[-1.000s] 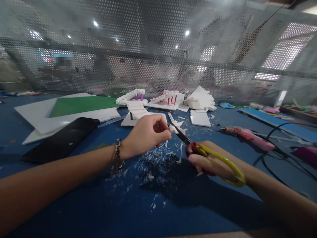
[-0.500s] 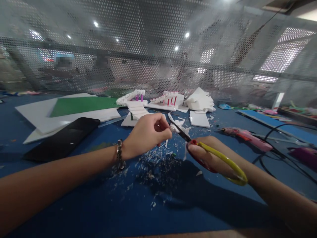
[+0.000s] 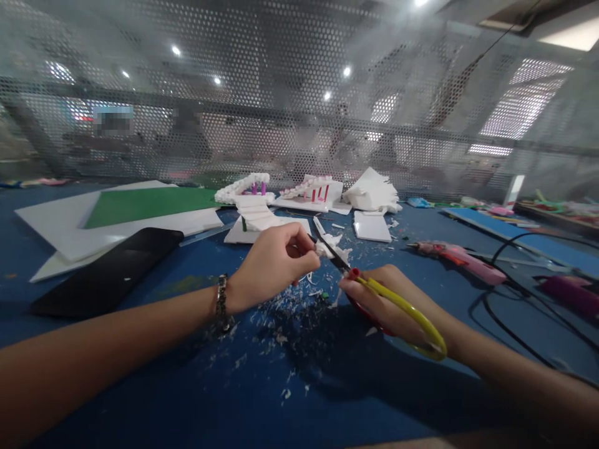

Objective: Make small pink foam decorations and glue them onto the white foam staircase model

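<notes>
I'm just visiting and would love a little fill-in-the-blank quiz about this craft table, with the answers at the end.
1. The right hand holds scissors whose handle loops are red and ____.
2. The coloured sheet lying on the white boards is ____.
3. The pink glue gun lies on the person's ____ side.
4. The tabletop is ____.

Missing words: yellow; green; right; blue.

Flat black slab (image 3: 116, 265) left, blue board (image 3: 491, 222) right (perforated screen (image 3: 262, 81) behind).
</notes>
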Tool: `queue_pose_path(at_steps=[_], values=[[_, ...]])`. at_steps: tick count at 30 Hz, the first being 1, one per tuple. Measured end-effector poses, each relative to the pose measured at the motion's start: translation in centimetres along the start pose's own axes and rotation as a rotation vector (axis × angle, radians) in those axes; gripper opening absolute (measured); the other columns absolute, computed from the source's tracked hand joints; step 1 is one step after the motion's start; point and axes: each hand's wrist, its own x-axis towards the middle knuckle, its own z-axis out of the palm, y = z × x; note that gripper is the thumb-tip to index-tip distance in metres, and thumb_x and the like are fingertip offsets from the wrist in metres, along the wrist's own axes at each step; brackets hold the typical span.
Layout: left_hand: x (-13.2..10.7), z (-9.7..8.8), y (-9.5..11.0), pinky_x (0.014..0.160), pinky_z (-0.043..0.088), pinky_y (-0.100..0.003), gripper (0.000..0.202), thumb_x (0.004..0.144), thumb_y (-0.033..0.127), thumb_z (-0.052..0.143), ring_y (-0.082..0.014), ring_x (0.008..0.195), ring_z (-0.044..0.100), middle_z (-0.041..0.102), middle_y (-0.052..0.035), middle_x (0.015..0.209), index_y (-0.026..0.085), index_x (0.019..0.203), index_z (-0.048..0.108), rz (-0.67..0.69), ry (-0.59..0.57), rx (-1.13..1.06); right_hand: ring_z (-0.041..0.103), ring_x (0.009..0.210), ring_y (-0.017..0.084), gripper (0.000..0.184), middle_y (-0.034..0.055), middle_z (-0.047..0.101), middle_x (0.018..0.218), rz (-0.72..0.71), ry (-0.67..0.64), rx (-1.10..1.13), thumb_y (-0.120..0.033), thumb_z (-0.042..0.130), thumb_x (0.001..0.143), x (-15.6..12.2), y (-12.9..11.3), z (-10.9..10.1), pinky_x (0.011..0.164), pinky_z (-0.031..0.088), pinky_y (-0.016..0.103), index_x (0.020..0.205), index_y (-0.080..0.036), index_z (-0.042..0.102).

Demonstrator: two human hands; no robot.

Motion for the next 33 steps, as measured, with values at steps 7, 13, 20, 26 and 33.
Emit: queue_pose_path(at_steps=[7,13,20,26,33], values=[[-0.2,0.4,-0.3,0.032,0.032,-0.012,0.009,0.063,0.013,0.048,-0.0033,0.034,0.041,0.043,0.0080,0.043,0.017,0.060,0.042,-0.027,-0.026,0.000,0.031,0.038,0.005,0.045,-0.0055,0.031,0.041,-0.019,0.016,0.006,-0.052,0.036,0.075,0.3,0.4,0.4,0.036,0.022,0.019,0.046,-0.019,0.029],[-0.1,0.2,-0.4,0.032,0.030,-0.012,0.010,0.062,0.009,0.048,-0.0022,0.033,0.040,0.042,0.0097,0.043,0.017,0.060,0.042,-0.048,-0.081,-0.112,0.036,0.041,0.006,0.043,-0.0038,0.042,0.047,-0.108,0.007,-0.156,-0.051,0.026,0.082,0.8,1.3,-0.7,0.040,0.026,0.019,0.055,-0.018,0.037],[0.5,-0.3,-1.7,0.037,0.028,-0.010,0.011,0.068,0.005,0.047,-0.0004,0.038,0.040,0.050,0.0087,0.050,0.016,0.064,0.045,-0.031,-0.394,-0.534,0.043,0.046,0.013,0.027,0.0022,0.048,0.050,-0.054,0.129,-0.433,-0.035,0.048,0.073,1.4,3.3,-2.1,0.044,0.023,0.025,0.053,-0.018,0.046],[0.1,0.1,-2.4,0.043,0.030,-0.013,0.009,0.069,0.008,0.053,-0.0018,0.044,0.041,0.049,0.0074,0.053,0.015,0.064,0.048,-0.029,-0.462,-0.586,0.055,0.067,0.012,0.035,0.0035,0.058,0.085,-0.258,0.308,-0.270,-0.040,0.051,0.074,-0.1,0.9,-2.6,0.062,0.040,0.024,0.100,-0.018,0.049],[-0.6,1.0,-3.2,0.052,0.032,-0.019,0.015,0.066,0.021,0.061,-0.0057,0.054,0.041,0.048,0.0050,0.063,0.015,0.066,0.047,-0.117,-0.403,-0.481,0.050,0.067,0.007,0.030,-0.0002,0.053,0.080,-0.586,0.320,-0.073,-0.034,0.063,0.067,-0.3,-2.0,-0.6,0.061,0.040,0.017,0.088,-0.016,0.052]])
